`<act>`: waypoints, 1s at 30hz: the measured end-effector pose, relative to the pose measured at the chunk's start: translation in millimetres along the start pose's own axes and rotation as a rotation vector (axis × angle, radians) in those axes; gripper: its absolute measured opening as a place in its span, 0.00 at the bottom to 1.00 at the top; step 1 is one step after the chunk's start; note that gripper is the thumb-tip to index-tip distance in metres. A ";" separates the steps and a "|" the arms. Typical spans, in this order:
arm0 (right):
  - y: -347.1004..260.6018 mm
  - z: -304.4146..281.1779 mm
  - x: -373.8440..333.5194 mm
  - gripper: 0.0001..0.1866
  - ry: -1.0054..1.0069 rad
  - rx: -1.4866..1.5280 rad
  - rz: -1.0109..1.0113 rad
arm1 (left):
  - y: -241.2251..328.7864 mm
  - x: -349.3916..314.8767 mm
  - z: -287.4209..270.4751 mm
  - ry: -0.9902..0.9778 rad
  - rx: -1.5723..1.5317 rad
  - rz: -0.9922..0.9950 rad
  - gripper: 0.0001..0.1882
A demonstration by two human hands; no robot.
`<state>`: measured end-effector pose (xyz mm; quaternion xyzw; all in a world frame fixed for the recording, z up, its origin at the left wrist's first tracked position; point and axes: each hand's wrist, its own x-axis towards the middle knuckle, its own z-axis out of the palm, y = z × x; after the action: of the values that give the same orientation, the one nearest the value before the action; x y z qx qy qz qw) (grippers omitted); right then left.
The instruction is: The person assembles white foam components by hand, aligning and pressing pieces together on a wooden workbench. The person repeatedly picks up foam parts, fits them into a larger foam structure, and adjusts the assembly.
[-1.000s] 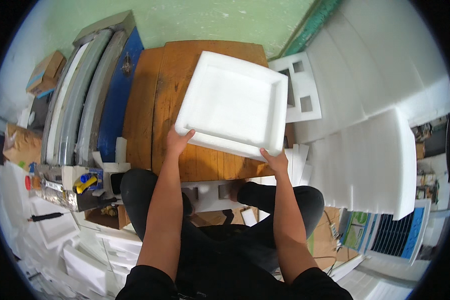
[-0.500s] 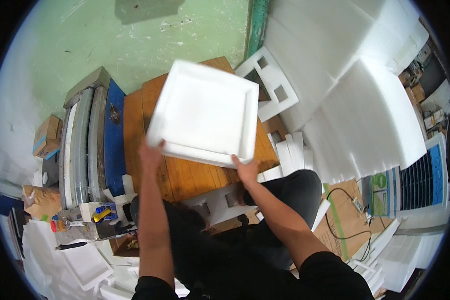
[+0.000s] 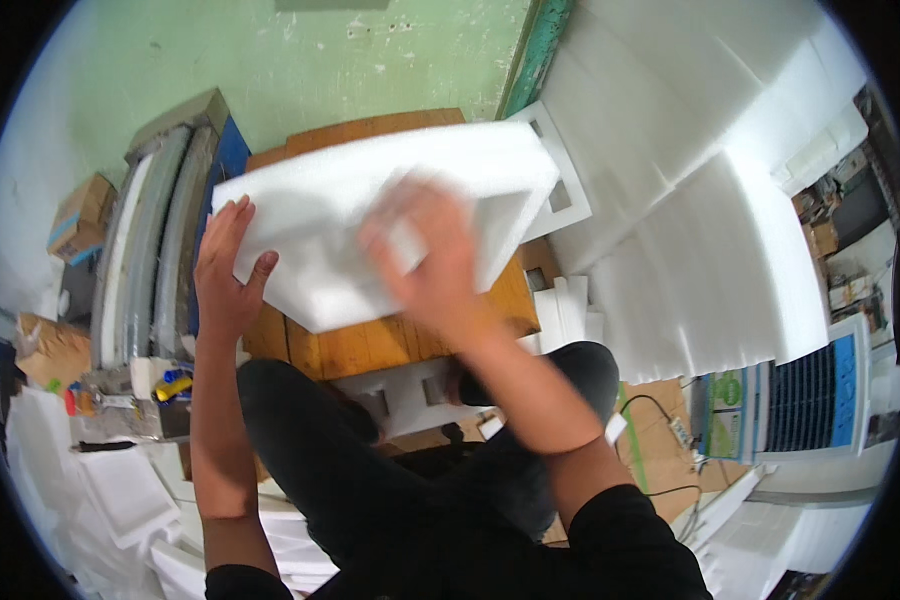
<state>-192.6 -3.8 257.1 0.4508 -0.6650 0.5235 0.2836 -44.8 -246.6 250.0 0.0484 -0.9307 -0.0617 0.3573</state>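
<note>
A white foam tray [image 3: 340, 175], square with a raised rim, rests tilted on the wooden table [image 3: 370, 345] before me. My left hand [image 3: 232, 262] is at the tray's left end, fingers stretched and thumb held apart, touching the foam near its edge. Over the tray's middle, my right hand [image 3: 425, 240] is smeared by motion. A whitish patch shows between its thumb and fingers; I cannot tell whether that is a piece of foam or the tray behind.
Large white foam sheets [image 3: 700, 250] stand at the right. A foam frame with square holes [image 3: 567, 200] leans behind the table. At the left are wrapped rolls [image 3: 160, 240], a cardboard box [image 3: 82, 215] and a yellow-handled tool [image 3: 173, 388]. A blue-and-white slatted appliance [image 3: 805, 395] is at the right.
The tray has tipped from facing me and come down onto the table. My left hand shifted left along it; my right hand left its near corner and swept up over its middle.
</note>
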 end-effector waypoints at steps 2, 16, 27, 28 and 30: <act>39.6 -46.4 60.0 0.26 0.025 -0.485 -0.053 | 11.6 -3.9 4.9 0.031 -0.023 -0.011 0.30; 138.0 -87.6 72.1 0.43 -0.578 -0.501 0.534 | -1.5 -34.0 12.2 0.069 -0.009 -0.018 0.25; 133.8 -96.8 70.0 0.42 -0.561 -0.521 0.480 | 18.1 -28.3 8.5 0.160 -0.136 -0.011 0.20; 132.0 -98.2 70.2 0.42 -0.559 -0.516 0.481 | 18.0 -29.0 9.3 0.173 -0.140 0.001 0.20; 131.6 -105.5 70.2 0.41 -0.549 -0.517 0.485 | 18.7 -29.1 12.3 0.201 -0.160 0.031 0.19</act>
<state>-351.0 81.4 289.5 0.3186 -0.9110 0.2526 0.0692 -32.3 -223.2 224.5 0.0115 -0.8830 -0.1250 0.4523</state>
